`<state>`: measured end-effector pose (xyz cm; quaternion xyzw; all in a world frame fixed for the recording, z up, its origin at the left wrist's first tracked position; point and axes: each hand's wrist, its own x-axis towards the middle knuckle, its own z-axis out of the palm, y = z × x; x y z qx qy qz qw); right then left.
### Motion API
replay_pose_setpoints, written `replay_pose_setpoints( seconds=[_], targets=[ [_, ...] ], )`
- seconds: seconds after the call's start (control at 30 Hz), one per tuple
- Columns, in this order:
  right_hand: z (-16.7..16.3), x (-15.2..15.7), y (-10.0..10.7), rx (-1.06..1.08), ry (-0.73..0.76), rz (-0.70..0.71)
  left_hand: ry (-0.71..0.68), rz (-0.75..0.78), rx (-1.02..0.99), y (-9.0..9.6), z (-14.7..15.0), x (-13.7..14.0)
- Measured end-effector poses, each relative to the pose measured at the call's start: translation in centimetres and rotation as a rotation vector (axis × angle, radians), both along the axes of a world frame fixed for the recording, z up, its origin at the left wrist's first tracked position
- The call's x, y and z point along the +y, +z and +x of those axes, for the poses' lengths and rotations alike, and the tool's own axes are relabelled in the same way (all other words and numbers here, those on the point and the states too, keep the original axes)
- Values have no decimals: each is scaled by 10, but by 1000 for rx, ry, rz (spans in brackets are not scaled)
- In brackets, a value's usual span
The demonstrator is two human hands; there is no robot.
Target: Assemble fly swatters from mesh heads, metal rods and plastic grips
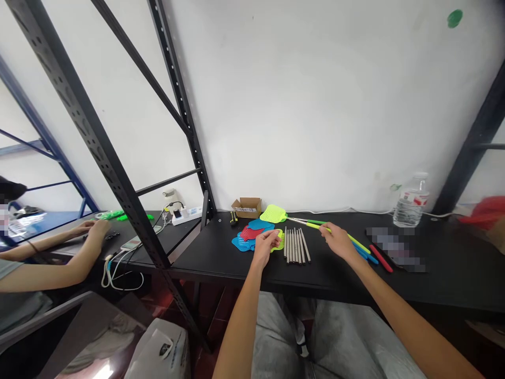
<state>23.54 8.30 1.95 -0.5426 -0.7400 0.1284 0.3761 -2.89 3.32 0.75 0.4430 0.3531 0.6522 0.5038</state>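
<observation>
My left hand [267,243] is closed with its fingertips pinched at a lime-green mesh fly swatter head [281,241]. Beside it lies a loose pile of blue swatter heads [241,243] and a red swatter head [252,232]. My right hand [336,240] has its fingers curled at a yellow-green handle [313,225], and the palm hides part of it. Between the hands, several metal rods [294,246] lie side by side. A yellow-green swatter head [273,213] on a thin metal shaft rests behind them. Blue handles [369,255] and a red handle [381,258] lie right of my right hand.
A small open cardboard box [247,207] stands near the wall. To the right are a water bottle [411,202] and a blurred dark packet [396,250]. A black metal post [118,179] rises on the left; beyond it another person's arms [84,258] rest at a table.
</observation>
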Motion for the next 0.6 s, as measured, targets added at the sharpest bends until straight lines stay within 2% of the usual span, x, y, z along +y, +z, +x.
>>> replay_pose_setpoints(
  seconds=[0.2, 0.5, 0.6],
  targets=[
    [-11, 45, 12, -205, -196, -108, -9, -13, 2, -1, -1, 1],
    [-3, 75, -5, -364, -253, -132, -18, -4, 11, -2, -1, 3],
    [-3, 72, -4, -424, -252, -67, -19, -11, 23, -1, 0, 2]
  ],
)
